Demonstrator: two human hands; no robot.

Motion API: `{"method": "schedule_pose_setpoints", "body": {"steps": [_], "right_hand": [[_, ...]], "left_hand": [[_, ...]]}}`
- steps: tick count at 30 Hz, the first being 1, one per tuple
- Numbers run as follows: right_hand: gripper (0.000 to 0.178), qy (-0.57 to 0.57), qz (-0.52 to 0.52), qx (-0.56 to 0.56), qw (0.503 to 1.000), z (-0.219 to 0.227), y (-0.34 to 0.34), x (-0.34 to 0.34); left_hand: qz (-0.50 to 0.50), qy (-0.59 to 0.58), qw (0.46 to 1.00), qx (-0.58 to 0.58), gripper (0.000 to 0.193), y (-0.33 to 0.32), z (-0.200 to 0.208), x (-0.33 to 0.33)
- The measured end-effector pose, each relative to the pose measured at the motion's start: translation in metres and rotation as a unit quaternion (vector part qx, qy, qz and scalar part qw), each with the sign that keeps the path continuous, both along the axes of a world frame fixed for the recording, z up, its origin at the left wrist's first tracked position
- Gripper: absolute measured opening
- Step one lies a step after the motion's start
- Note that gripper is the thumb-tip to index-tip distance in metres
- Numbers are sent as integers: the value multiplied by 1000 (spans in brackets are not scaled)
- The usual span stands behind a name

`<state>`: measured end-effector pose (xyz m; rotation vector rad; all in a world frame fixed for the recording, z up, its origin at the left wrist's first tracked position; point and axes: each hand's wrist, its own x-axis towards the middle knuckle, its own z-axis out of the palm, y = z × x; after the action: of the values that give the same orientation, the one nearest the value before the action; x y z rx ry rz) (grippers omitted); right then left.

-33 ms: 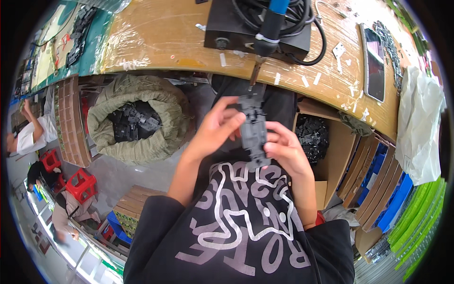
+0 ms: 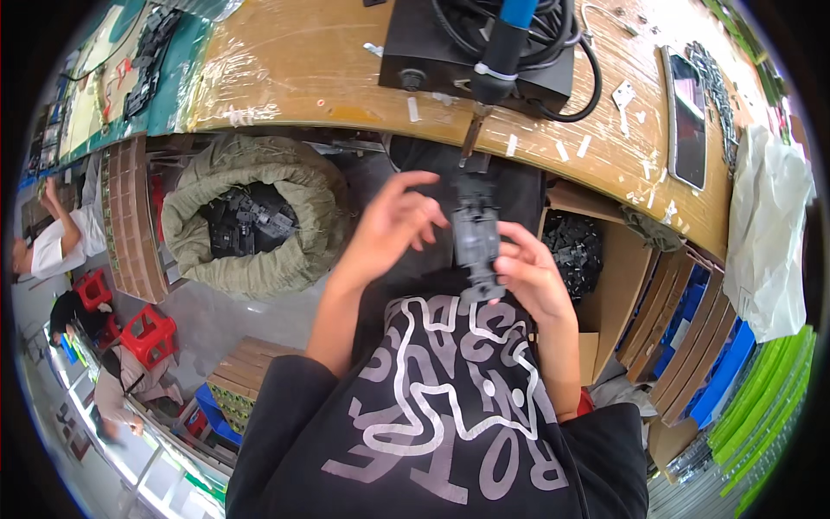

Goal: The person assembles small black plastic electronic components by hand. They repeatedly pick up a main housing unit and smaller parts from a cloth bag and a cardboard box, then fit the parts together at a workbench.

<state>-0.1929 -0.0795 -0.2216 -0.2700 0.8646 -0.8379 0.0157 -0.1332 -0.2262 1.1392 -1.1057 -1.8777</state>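
Observation:
A long black moulded plastic part (image 2: 477, 238) stands lengthwise in front of my body, pinched along its lower right side by my right hand (image 2: 534, 272). My left hand (image 2: 398, 221) is just left of it, fingers spread and apart from the part, holding nothing. Right above the part's upper end is the metal tip of a soldering iron (image 2: 474, 134) with a blue and black handle, reaching past the table edge. Whether the tip touches the part I cannot tell.
A black box with coiled cable (image 2: 458, 73) sits on the tape-covered table (image 2: 285, 82), with a phone (image 2: 687, 121) to its right. A cloth sack (image 2: 186, 238) of black parts stands at left, a cardboard box (image 2: 618, 298) of small black pieces at right. People sit far left.
My left hand has let go of the black part, its fingers spreading away to the left. The part is still in my right hand, shifted slightly to the right.

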Motion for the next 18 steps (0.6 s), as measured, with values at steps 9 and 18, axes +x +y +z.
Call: {"method": "schedule_pose_setpoints", "body": {"steps": [9,18], "right_hand": [[25,-60,-566,223,791,-172,72,-145],[51,177,-651,-26,738,-110,73,-186]], "left_hand": [[341,-476,810,-45,30,-9,-59,183],[66,-769,635,42,72,20,-123,291]]}}
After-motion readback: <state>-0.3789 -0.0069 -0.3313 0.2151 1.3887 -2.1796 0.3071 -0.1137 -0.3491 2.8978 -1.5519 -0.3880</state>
